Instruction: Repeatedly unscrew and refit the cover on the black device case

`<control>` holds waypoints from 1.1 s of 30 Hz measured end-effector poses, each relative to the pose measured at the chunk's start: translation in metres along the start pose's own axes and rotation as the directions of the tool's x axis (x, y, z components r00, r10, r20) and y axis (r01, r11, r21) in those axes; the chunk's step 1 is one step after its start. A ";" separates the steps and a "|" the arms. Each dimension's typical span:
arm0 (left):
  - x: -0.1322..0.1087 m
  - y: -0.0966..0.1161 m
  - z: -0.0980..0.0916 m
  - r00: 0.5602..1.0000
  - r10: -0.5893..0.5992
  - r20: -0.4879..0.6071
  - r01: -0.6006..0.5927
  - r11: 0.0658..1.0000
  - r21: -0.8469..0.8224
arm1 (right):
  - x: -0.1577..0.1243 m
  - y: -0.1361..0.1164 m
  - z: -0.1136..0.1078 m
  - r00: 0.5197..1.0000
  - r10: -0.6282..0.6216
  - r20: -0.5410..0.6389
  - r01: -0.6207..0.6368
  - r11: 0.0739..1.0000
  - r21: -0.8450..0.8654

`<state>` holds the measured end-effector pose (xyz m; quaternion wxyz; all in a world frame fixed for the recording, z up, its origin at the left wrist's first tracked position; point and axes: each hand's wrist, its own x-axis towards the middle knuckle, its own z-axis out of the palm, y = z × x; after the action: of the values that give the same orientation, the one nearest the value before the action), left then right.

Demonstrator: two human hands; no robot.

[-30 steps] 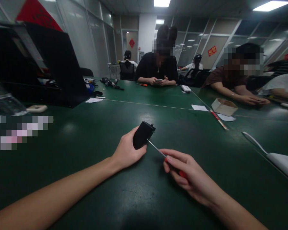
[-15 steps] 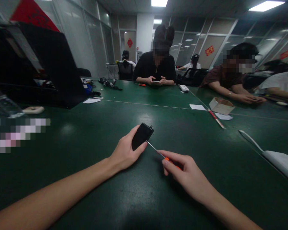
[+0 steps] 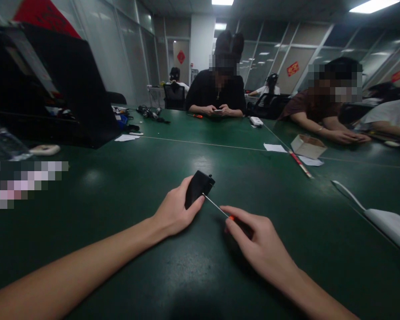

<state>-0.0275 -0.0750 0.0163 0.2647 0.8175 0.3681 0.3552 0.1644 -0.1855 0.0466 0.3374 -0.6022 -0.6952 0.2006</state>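
Black, boxy, smooth-faced case (image 3: 195, 189) sits tilted in the grip of the left hand's (image 3: 175, 209) fingers and thumb, over the glossy dark-green tabletop (image 3: 120, 191) in the head view. The right hand (image 3: 256, 235) holds a thin, metal-shafted screwdriver (image 3: 216, 206) by its orange handle, the tip at the case's near edge, its exact seating too small to tell. Farther off to the right, a pale, open-topped box (image 3: 306, 148) stands beside a red-and-white stick (image 3: 300, 164).

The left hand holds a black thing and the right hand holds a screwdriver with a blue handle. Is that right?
Not quite: the handle is orange, not blue, as the head view shows. The left hand does hold the black thing, and the right hand holds the screwdriver.
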 end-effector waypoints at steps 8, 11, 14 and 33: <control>0.001 -0.005 0.000 0.999 -0.017 -0.030 0.018 0.999 0.035 | 0.008 0.004 -0.007 0.871 0.373 0.319 -0.486 0.563 0.669; 0.001 -0.006 0.001 1.000 0.001 -0.016 0.000 0.998 0.066 | 0.012 0.010 -0.009 0.855 0.450 0.259 -0.494 0.552 0.672; 0.000 -0.006 0.002 1.000 0.014 -0.007 -0.014 0.997 0.075 | 0.015 0.013 -0.008 0.863 0.466 0.194 -0.463 0.580 0.670; 0.001 -0.006 0.001 1.000 0.016 0.007 -0.017 0.997 0.076 | 0.004 0.009 -0.007 0.960 -0.229 -0.158 0.194 0.958 -0.211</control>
<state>-0.0285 -0.0706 0.0115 0.2317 0.8310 0.3737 0.3407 0.1761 -0.1808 0.0461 0.3586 -0.5696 -0.7385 0.0390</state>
